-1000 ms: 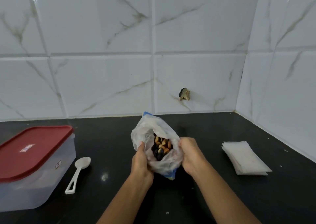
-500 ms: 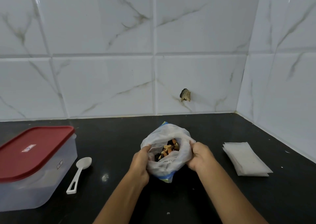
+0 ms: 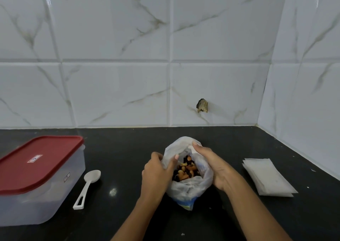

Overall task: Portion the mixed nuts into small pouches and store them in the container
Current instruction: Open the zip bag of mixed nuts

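While the pouches (image 3: 269, 177) are lying unfilled and the container (image 3: 39, 178) is sitting lidded, left hand (image 3: 156, 174) and right hand (image 3: 211, 164) are gripping the nut bag (image 3: 189, 187) rim, holding it open.

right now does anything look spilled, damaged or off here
Yes: the tile behind the bag has a broken hole with rough, dark edges. The nuts are in the bag; the counter shows only a few pale specks at its right.

I'm watching the translucent bag (image 3: 187, 188) of mixed nuts (image 3: 185, 171) standing open-mouthed. The closed, red-lidded container (image 3: 36, 167) is sitting well left of the bag, and the stacked white pouches (image 3: 266, 178) are lying flat to its right.
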A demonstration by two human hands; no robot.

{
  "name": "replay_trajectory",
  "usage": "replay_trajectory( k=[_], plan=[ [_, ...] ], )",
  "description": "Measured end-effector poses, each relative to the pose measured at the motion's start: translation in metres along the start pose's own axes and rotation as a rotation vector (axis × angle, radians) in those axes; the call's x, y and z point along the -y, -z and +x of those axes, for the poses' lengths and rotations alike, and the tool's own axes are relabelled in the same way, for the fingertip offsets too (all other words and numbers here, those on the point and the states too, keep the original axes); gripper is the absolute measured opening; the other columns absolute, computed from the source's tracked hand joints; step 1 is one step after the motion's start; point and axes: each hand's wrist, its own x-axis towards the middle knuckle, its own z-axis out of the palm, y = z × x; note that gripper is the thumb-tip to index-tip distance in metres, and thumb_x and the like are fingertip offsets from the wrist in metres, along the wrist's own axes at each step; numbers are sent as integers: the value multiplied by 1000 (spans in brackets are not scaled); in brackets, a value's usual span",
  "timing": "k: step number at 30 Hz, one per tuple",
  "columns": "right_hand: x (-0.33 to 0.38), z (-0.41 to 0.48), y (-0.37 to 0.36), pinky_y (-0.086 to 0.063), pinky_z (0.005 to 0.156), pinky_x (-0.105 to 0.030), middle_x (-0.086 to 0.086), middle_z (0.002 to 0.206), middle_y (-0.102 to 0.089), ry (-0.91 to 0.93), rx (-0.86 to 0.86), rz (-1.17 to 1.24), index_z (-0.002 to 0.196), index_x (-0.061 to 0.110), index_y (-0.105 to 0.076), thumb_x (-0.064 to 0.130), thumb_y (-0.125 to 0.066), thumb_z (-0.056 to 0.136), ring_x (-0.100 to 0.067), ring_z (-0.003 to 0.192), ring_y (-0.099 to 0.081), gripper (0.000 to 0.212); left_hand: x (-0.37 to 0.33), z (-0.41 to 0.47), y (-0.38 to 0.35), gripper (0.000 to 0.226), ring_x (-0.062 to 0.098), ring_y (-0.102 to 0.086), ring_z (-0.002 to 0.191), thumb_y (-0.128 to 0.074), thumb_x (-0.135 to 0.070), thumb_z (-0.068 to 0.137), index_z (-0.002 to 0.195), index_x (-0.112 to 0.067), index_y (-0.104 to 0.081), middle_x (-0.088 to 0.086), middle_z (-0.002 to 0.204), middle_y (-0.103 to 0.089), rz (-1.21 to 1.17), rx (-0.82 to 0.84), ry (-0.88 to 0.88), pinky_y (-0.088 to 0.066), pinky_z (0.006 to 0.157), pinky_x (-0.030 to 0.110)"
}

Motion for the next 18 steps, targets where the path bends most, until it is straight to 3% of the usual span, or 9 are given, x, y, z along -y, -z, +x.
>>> replay_trajectory(
  k=[2,5,7,9,11,14,16,18],
  plan=[
    [2,-2,-1,-44,101,-43,-12,114,-64,46,-94,-57,120,14,-56,49,-58,85,-27,107,-60,49,3,2,0,33,11,-52,83,-48,-44,91,110,-17,-51,-6,93,-55,3,-15,40,-37,66,20],
    [0,-2,-4,-47,98,-43,-14,94,-66,30,-186,30,102,1,-64,34,-52,93,-31,99,-62,36,9,10,0,25,16,-55,84,-46,-27,95,106,-9,-59,0,93,-59,-84,11,161,-41,67,26],
    [-1,-2,-7,-46,97,-50,-17,86,-64,-47,-164,223,94,-3,-64,24,-51,94,-33,88,-62,31,4,14,1,22,26,-61,83,-47,-19,95,95,-3,-62,13,93,-65,-431,74,362,-52,70,37],
    [-4,0,-8,-46,95,-53,-18,80,-60,-90,-122,336,84,-4,-62,11,-48,94,-30,76,-58,23,-3,13,3,23,29,-61,69,-47,-8,95,81,5,-61,21,78,-64,-799,141,553,-53,59,37],
    [-6,0,-8,-49,86,-49,-19,79,-61,-88,-113,329,84,-5,-63,8,-49,92,-30,73,-58,21,-3,12,4,22,29,-59,64,-47,-5,94,80,8,-59,21,72,-61,-876,134,621,-52,51,33],
    [-1,-3,-7,-50,90,-47,-20,94,-66,-5,-129,172,99,-1,-62,23,-44,96,-32,86,-63,30,2,15,3,31,30,-59,89,-47,-19,94,114,5,-49,16,100,-59,-586,85,489,-52,73,38],
    [9,-9,-6,-46,98,-45,-16,115,-59,77,-228,-258,117,6,-53,38,-40,95,-31,105,-58,41,-3,12,12,45,29,-48,109,-51,-22,91,129,-5,-33,8,122,-43,-281,51,322,-42,87,36],
    [16,-21,-2,-41,101,-43,-14,132,-45,105,-355,-823,132,11,-39,52,-32,94,-32,120,-46,57,-10,2,22,52,32,-37,120,-53,-32,89,129,-10,-30,10,132,-31,100,42,92,-35,93,35]
  ],
)
